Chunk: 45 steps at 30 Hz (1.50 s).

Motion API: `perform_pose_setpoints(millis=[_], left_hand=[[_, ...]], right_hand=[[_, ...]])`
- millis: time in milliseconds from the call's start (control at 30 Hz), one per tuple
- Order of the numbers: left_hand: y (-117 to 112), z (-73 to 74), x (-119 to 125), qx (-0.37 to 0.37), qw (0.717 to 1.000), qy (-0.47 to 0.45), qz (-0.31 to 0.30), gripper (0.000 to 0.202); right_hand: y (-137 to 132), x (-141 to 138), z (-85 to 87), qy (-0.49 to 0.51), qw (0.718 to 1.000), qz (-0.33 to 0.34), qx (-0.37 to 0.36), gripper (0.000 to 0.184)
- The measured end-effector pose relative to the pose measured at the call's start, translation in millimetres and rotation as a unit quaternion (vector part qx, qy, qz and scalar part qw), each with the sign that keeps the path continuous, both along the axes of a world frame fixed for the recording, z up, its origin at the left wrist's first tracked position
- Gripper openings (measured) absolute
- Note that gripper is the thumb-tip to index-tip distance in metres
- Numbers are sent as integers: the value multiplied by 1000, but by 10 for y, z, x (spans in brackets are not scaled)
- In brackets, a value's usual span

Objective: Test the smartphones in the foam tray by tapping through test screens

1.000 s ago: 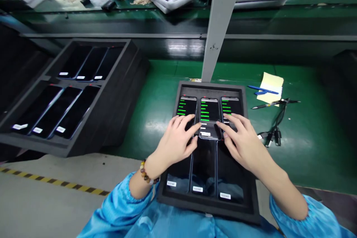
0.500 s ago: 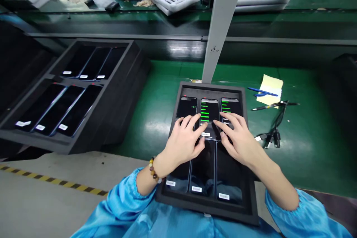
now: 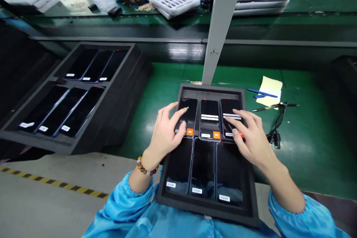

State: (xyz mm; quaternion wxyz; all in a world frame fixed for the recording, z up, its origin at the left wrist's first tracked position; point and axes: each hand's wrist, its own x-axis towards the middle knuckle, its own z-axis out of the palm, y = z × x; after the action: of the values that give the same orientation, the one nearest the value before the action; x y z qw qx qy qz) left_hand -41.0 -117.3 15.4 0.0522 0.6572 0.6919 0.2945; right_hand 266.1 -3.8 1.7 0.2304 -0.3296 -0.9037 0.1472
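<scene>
A black foam tray (image 3: pixel 251 178) lies in front of me with two rows of three phones. The far row is lit: the left phone (image 3: pixel 189 109), the middle phone (image 3: pixel 209 119) with white bars and an orange button, and the right phone (image 3: pixel 229 108). The near row phones (image 3: pixel 203 167) are dark. My left hand (image 3: pixel 164 134) is open, fingers spread, fingertips on the far left phone. My right hand (image 3: pixel 251 137) is open too, its fingertips resting on the far right phone.
A second black tray (image 3: pixel 117 93) with dark phones sits at the left on a stack. A grey post (image 3: pixel 220 26) rises behind my tray. A yellow notepad (image 3: pixel 270 87), pens and cables (image 3: pixel 275 134) lie to the right. Other people's hands work by white trays (image 3: pixel 173 0) across the belt.
The green lists on the far phones gave way to screens with white bars and orange buttons. My hands moved apart from the middle phone to the left and right phones.
</scene>
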Motion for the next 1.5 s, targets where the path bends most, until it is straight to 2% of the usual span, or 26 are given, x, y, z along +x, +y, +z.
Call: perform_pose_setpoints(millis=[133,200,267,433,533,633,700,767,900,967,1033,1133,1200,1300,1400,1500], left_hand=[[168,-264,-252,-2,990,-119,72,36],[267,-373,-328,-9,983,-167,82,34],[324,-426,-360,-10,982,-175,70,34],[196,-378,-327,10,993,-114,7,30],[75,-346,-316,-8,995,-97,-38,30],[94,-349,-328,-32,995,-96,-27,33],[218,-353,-336,-41,994,-101,4,36],[416,-346,-333,-48,995,-84,10,37],[848,-284,-333,-62,997,23,-30,38],[952,-232,-371,-82,994,43,-56,40],[927,-176,-429,-106,991,16,-85,48],[694,-107,-480,-140,981,-50,-124,71],[500,-85,-451,-158,974,-78,-140,79],[299,-94,-345,-160,972,-92,-143,85],[244,-133,-264,-147,976,-90,-136,88],[256,-160,-249,-141,977,-88,-131,89]], right_hand=[[102,56,-187,61,995,-60,-51,45],[148,83,-257,85,990,-90,-71,44],[174,110,-291,91,988,-99,-79,42],[159,157,-286,69,992,-68,-83,40],[150,164,-302,85,989,-73,-95,40],[158,162,-347,109,982,-102,-111,41],[170,157,-380,115,978,-119,-124,42],[185,150,-407,122,975,-129,-135,44],[200,154,-426,172,964,-147,-138,47],[190,178,-437,185,961,-155,-132,48],[171,215,-471,191,959,-162,-135,48],[147,256,-554,214,946,-179,-164,48],[142,255,-596,223,939,-191,-176,49],[146,225,-603,211,947,-186,-154,49],[150,212,-588,201,952,-183,-138,49],[149,239,-615,207,946,-191,-160,49]])
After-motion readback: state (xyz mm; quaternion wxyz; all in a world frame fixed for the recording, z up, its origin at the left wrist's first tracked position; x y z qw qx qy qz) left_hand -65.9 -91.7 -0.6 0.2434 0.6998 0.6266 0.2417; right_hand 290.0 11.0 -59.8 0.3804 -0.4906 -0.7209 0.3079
